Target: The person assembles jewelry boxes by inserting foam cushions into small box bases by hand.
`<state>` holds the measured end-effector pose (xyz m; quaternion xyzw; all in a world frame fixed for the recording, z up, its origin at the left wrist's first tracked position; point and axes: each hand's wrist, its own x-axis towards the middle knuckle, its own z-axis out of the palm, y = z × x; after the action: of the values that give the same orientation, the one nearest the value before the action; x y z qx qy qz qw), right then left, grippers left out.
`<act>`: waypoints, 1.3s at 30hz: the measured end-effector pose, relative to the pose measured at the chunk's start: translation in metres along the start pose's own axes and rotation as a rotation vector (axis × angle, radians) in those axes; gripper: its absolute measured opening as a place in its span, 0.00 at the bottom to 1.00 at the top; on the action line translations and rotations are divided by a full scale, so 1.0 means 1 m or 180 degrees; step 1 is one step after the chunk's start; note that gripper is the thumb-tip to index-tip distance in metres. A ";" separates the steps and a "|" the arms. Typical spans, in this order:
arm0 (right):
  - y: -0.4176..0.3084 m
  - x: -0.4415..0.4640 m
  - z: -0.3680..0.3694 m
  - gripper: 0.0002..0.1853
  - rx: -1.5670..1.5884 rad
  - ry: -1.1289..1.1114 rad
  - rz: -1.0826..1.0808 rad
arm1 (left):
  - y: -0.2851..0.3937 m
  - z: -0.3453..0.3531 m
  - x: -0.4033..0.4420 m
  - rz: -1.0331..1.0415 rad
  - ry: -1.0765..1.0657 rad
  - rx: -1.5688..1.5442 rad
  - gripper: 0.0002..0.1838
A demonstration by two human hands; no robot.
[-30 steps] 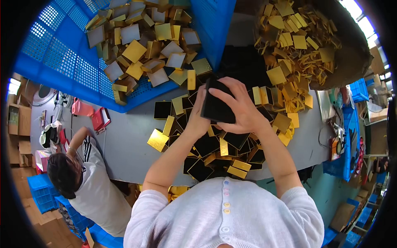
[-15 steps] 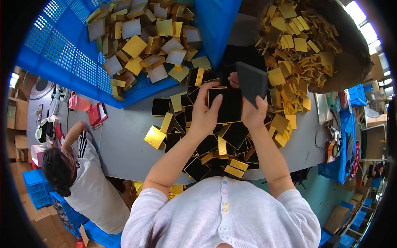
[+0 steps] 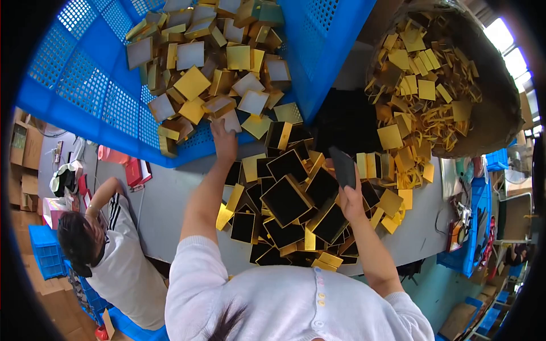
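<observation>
My left hand (image 3: 224, 141) reaches to the near edge of the blue crate, its fingers apart against a gold box with a pale face (image 3: 231, 121). Whether those fingers bear any of its weight is not visible. In my right hand (image 3: 351, 199) is a dark grey rectangular pad (image 3: 343, 166), tilted on edge above the pile. Between my arms lies a heap of open gold boxes with black insides; one black-lined box (image 3: 286, 200) rests on top.
The blue perforated crate (image 3: 318, 42) holds many gold boxes. At the right, a large sack (image 3: 500, 108) spills gold pieces and ribbons onto the grey table (image 3: 165, 221). Another person (image 3: 122, 256) sits at the left, near a red box (image 3: 133, 171).
My left hand has let go of the black-lined box and moved up and left to the crate. My right hand, still with the grey pad, has come lower.
</observation>
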<state>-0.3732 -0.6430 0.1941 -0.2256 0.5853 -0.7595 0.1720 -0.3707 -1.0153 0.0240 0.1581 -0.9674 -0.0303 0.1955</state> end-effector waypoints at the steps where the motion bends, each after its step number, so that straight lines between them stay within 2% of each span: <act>1: -0.002 0.001 0.001 0.38 -0.0064 -0.0079 -0.0013 | 0.000 0.003 -0.003 0.0022 -0.0001 -0.0011 0.09; 3: -0.004 -0.004 0.001 0.38 -0.0089 -0.0126 0.0110 | 0.006 -0.010 -0.022 0.0100 0.0367 -0.1017 0.05; 4: -0.003 -0.005 -0.001 0.38 -0.0298 -0.0302 0.0093 | 0.006 -0.016 -0.037 0.0081 0.0310 -0.1010 0.05; 6: -0.005 -0.003 0.007 0.38 -0.0518 -0.0544 0.0072 | -0.001 -0.029 -0.058 0.0097 -0.0453 -0.1540 0.06; 7: -0.003 -0.003 0.010 0.38 -0.0480 -0.0565 0.0072 | -0.008 -0.032 -0.067 0.0080 -0.0456 -0.1500 0.06; 9: 0.003 -0.003 0.016 0.38 -0.0241 -0.0481 0.0323 | -0.027 -0.019 -0.086 -0.0421 -0.0952 -0.1342 0.06; 10: 0.006 -0.005 0.018 0.39 -0.0072 -0.0472 0.0352 | -0.042 -0.007 -0.094 -0.0763 -0.0969 -0.1703 0.08; 11: 0.003 -0.005 0.021 0.39 -0.0081 -0.0500 0.0325 | -0.041 -0.015 -0.096 -0.0768 -0.0930 -0.1703 0.08; 13: -0.009 -0.006 0.023 0.38 -0.0382 -0.0567 0.0254 | -0.029 -0.043 -0.094 -0.0752 0.0146 -0.1791 0.10; 14: -0.013 -0.007 0.020 0.39 -0.0629 -0.0533 0.0095 | -0.022 -0.056 -0.087 -0.0722 0.0141 -0.1817 0.10; 15: -0.021 -0.008 0.017 0.39 -0.0642 -0.0489 0.0112 | -0.013 -0.072 -0.081 -0.0586 0.0341 -0.2313 0.13; 16: -0.029 -0.007 0.014 0.40 -0.1159 -0.0599 -0.0068 | -0.004 -0.093 -0.075 -0.0452 0.0539 -0.2804 0.16; 17: -0.035 -0.003 0.012 0.40 -0.1673 -0.0714 -0.0262 | 0.013 -0.127 -0.068 -0.0425 0.0516 -0.2818 0.16; 18: -0.038 0.002 0.011 0.40 -0.1925 -0.0749 -0.0620 | 0.038 -0.170 -0.062 -0.0264 0.0417 -0.2762 0.23; 19: -0.044 0.005 0.014 0.40 -0.1923 -0.0731 -0.0614 | 0.059 -0.202 -0.057 -0.0111 0.0323 -0.2701 0.30; 20: -0.055 0.008 0.021 0.40 -0.2319 -0.0824 -0.0957 | 0.073 -0.221 -0.053 -0.0108 0.0310 -0.2699 0.30; 21: -0.064 0.012 0.029 0.40 -0.2712 -0.0922 -0.1305 | 0.084 -0.236 -0.051 0.0353 0.0147 -0.2756 0.39; 22: -0.072 0.018 0.037 0.39 -0.2840 -0.1030 -0.1546 | 0.094 -0.243 -0.050 0.0817 -0.0012 -0.2801 0.47; 23: -0.078 0.021 0.043 0.39 -0.2838 -0.1021 -0.1554 | 0.103 -0.243 -0.051 0.0828 -0.0010 -0.2795 0.47; 25: -0.086 0.025 0.052 0.36 -0.3437 -0.1821 -0.1648 | 0.122 -0.241 -0.056 0.1335 -0.0303 -0.3844 0.50; 27: -0.080 0.023 0.050 0.33 -0.3344 -0.1979 -0.1514 | 0.138 -0.238 -0.061 0.1367 -0.0356 -0.4142 0.53; 29: -0.080 0.024 0.046 0.32 -0.3078 -0.2145 -0.1451 | 0.147 -0.239 -0.062 0.0907 -0.0808 -0.5122 0.57; 31: -0.073 0.022 0.043 0.31 -0.3119 -0.1991 -0.1426 | 0.151 -0.235 -0.065 0.1095 -0.0712 -0.5009 0.59; 33: -0.069 0.019 0.042 0.31 -0.3155 -0.1826 -0.1399 | 0.163 -0.231 -0.070 0.0198 -0.0742 -0.5696 0.57; 34: -0.068 0.020 0.043 0.31 -0.3260 -0.1746 -0.1448 | 0.169 -0.231 -0.070 -0.0319 -0.0953 -0.6388 0.55; 35: -0.066 0.020 0.045 0.31 -0.3367 -0.1666 -0.1497 | 0.170 -0.234 -0.070 -0.0321 -0.0954 -0.6399 0.55; 37: -0.059 0.022 0.049 0.31 -0.3357 -0.1658 -0.1413 | 0.167 -0.241 -0.070 -0.1147 -0.1532 -0.7271 0.56; 39: -0.044 0.023 0.051 0.32 -0.3109 -0.1804 -0.1270 | 0.159 -0.237 -0.072 -0.1300 -0.1596 -0.7336 0.56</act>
<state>-0.3649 -0.6848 0.2509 -0.5780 0.7444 -0.3303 0.0519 -0.2631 -0.8410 0.2353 0.0303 -0.3393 -0.9400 0.0197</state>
